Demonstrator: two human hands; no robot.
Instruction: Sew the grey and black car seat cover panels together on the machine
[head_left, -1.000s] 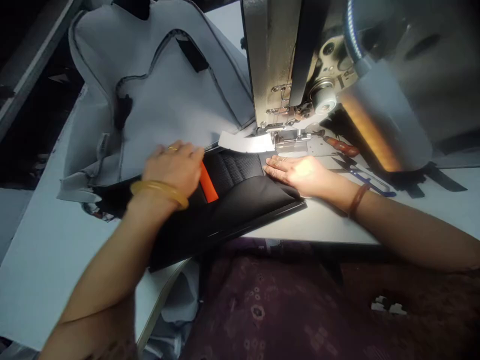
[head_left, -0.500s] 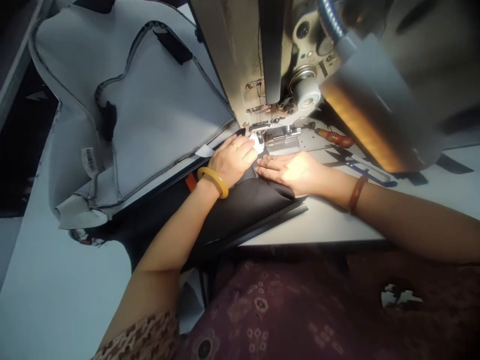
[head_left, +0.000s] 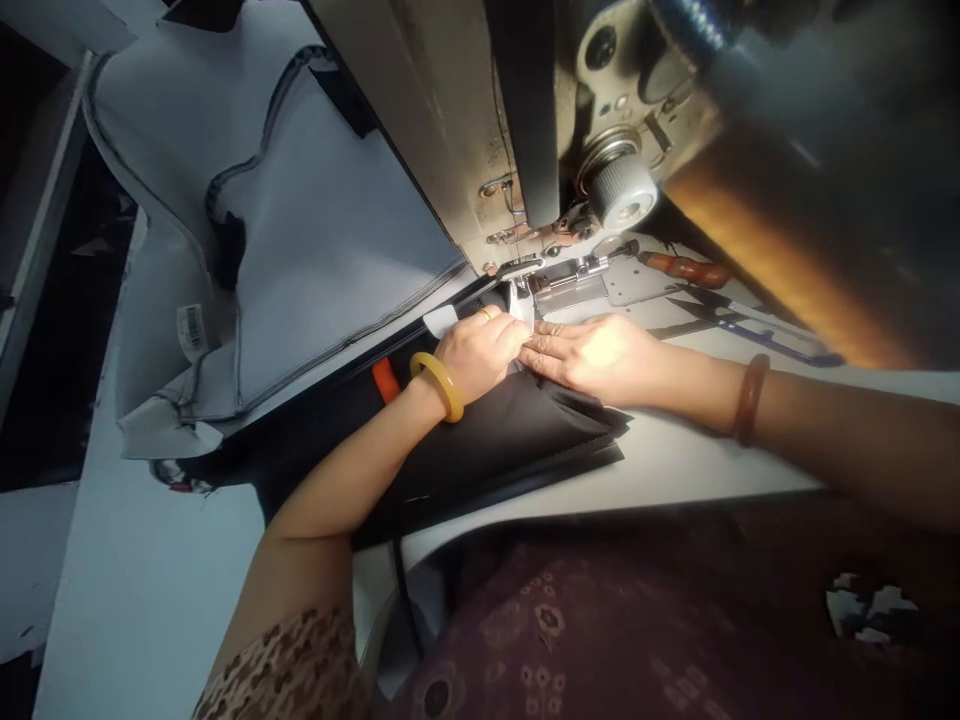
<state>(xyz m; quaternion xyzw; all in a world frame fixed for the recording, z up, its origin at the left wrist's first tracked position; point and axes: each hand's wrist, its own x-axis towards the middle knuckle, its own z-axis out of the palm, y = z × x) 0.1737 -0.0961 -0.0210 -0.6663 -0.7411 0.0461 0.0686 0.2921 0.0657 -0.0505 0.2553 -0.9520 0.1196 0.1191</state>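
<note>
Smooth black folded fabric lies on the flat white tabletop, under 2 hands. The yellow-bangled left hand curls over a thin white strip; the brown-bangled right hand reaches just beside it, fingers extended. Whether either grips, I cannot tell. Beyond stands a grey metal sewing machine.

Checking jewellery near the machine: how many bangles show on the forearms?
2: a yellow bangle just behind the left hand, and a reddish-brown bangle farther back behind the right hand.
</note>
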